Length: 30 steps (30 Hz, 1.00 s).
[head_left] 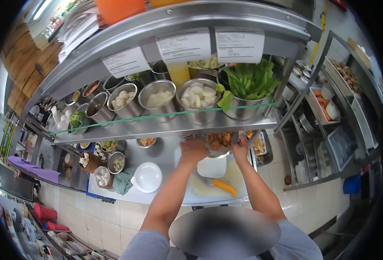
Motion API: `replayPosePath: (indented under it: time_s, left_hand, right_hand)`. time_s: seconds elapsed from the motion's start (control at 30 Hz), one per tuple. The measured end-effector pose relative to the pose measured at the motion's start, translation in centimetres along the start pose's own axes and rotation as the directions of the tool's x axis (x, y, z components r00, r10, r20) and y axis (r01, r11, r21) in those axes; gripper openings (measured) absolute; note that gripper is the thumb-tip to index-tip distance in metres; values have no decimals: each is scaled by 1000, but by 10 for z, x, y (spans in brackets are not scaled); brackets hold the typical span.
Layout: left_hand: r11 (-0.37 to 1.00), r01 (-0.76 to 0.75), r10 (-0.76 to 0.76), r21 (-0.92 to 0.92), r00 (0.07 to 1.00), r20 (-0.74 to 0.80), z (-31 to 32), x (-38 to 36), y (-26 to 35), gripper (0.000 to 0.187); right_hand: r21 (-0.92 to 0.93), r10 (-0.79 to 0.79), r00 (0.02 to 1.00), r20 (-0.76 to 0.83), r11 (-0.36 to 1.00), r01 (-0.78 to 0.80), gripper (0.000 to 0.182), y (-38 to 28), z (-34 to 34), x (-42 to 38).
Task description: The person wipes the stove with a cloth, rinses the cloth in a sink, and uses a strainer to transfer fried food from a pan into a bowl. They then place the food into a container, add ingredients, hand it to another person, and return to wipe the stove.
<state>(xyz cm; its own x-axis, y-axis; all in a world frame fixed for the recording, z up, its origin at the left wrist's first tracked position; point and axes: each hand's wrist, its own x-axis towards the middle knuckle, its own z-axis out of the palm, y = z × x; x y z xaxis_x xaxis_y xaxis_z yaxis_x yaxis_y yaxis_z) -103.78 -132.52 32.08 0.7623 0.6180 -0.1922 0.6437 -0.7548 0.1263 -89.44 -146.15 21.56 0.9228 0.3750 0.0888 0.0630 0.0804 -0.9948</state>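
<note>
My left hand (194, 150) and my right hand (240, 146) grip opposite sides of a metal bowl (218, 153), partly under the shelf edge. Browned, saucy chunks of food (219, 139), perhaps meat, lie in it. Fingers of both hands are closed on the rim, some hidden beneath. Just below the bowl, a white squarish dish (211, 167) sits on a pale cutting board (237, 173). Near that dish lies a knife with a yellow-orange handle (224, 187); its blade is hard to make out.
Overhead, a steel shelf (165, 123) carries metal tubs, including leafy greens (250, 82) and white slices (198, 95). Left of my arms are a round white plate (147, 177), a green cloth (123, 181) and small bowls. A storage rack (321, 130) stands right.
</note>
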Motion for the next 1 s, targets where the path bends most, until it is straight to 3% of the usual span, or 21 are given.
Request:
replayPosePath:
  time_s: [0.07,0.13,0.17,0.27,0.33,0.4,0.47,0.53,0.57,0.63,0.77,0.87,0.93,1.0]
  left_hand:
    - [993,56,-45,-103,994,99,7,-9,7,57]
    - [975,133,-110,-177,985,135,54,-17,5,63]
    - [976,132,-109,-173,984,140,84,-15,1,63]
    - [983,42,-21,-181,993,114,135,-22,9,67]
    - [946,35,-48,-324,998,-31,104,-30,5,56]
    - [910,-129,66,-394,983,-169,77,-7,-8,47]
    - [914,-315,184,-254,883,-432,45,15,-4,37]
    - [993,-121,121,-5,991,-57,32,51,5,38]
    - [993,-120,119,-5,991,-62,35,57,4,38]
    - [965,-242,261,101,926,-274,52,74,0,38]
    - [966,-252,260,63,941,-215,73,96,-15,45]
    - [968,-243,213,-60,926,-312,65,70,-15,37]
    - [906,-217,59,-365,916,-397,60,39,-13,33]
    - [816,-23,-74,-578,987,-142,57,-1,-6,46]
  right_hand:
    - [-89,17,999,-33,996,-20,22,-4,-4,8]
    - [-270,-192,975,-115,950,155,14,34,0,31]
    - [-140,-29,992,-124,990,12,15,49,1,38]
    - [-46,-63,990,-128,997,57,15,44,1,38]
    - [-32,-81,988,-129,996,78,16,59,-6,47]
    - [-17,-21,1000,2,1000,21,16,52,-8,39]
    - [23,21,998,55,999,-22,16,15,-5,21]
    - [66,48,993,108,996,-56,17,9,0,15]
    - [75,40,993,113,996,-49,17,16,2,15]
    - [83,30,993,118,996,-40,17,22,1,12]
    - [122,86,990,114,987,-100,17,22,4,12]
    - [77,54,997,61,995,-58,18,35,4,19]
    - [23,12,1000,15,1000,-12,20,41,5,23]
    - [-41,13,998,-63,999,-16,23,41,7,28]
